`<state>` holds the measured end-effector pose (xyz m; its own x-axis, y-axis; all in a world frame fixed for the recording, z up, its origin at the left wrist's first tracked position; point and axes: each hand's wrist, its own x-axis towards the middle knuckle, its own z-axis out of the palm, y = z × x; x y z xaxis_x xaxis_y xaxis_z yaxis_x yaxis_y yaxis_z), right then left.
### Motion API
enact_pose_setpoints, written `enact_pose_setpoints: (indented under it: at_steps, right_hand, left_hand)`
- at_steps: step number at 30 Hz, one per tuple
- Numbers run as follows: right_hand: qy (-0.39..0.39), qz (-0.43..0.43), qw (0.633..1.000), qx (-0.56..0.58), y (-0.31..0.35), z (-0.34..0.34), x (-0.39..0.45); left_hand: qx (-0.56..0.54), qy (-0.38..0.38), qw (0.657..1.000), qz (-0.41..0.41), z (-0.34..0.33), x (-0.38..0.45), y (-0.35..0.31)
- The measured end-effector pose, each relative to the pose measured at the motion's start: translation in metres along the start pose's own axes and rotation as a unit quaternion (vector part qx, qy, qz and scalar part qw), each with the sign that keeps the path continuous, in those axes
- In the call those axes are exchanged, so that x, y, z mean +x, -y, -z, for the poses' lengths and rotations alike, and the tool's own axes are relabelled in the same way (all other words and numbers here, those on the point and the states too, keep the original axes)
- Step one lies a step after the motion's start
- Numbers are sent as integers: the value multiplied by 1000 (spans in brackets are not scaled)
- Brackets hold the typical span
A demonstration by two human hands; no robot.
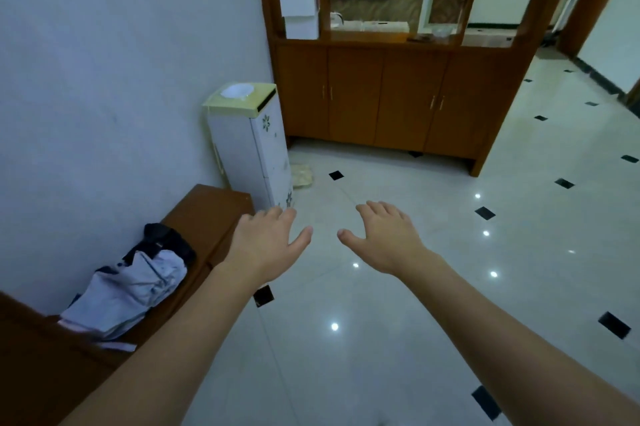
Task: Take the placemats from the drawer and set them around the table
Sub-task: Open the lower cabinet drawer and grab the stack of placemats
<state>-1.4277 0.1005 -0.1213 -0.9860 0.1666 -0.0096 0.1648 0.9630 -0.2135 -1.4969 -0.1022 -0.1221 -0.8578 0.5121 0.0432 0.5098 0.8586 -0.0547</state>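
I saw both bare hands, left (266, 245) and right (384, 238), held out empty with fingers spread above the glossy white tiled floor (398, 304); a brown wooden cabinet (381, 96) stood ahead, a small white plastic drawer unit (249, 148) beside the wall.

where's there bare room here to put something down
Bare brown bench top lies between the bundled clothes and the white water dispenser. The tiled floor is open under both empty hands, left hand and right hand. Crowded: the wooden cabinet ledge, with white boxes.
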Motion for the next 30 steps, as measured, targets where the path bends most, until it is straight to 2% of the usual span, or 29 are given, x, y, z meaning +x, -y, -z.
enact_pose_setpoints:
  at_steps: [7,11,16,23,30]
  right_hand:
    - [43,113,993,5,10,-12,109]
    - [58,194,979,13,49,-18,151]
    - [81,284,955,23,108,-27,194]
    - [72,314,947,8,163,-33,256]
    - [51,281,958,-22,184,-24,330]
  left_hand:
    - [6,14,993,121,-2,45,30]
    - [1,19,980,200,-1,39,63]
    - [-17,-15,957,288,-4,34,112]
    - [-52,-44,945,320,-19,80,184]
    - [-76,-36,955,286,-31,152,233]
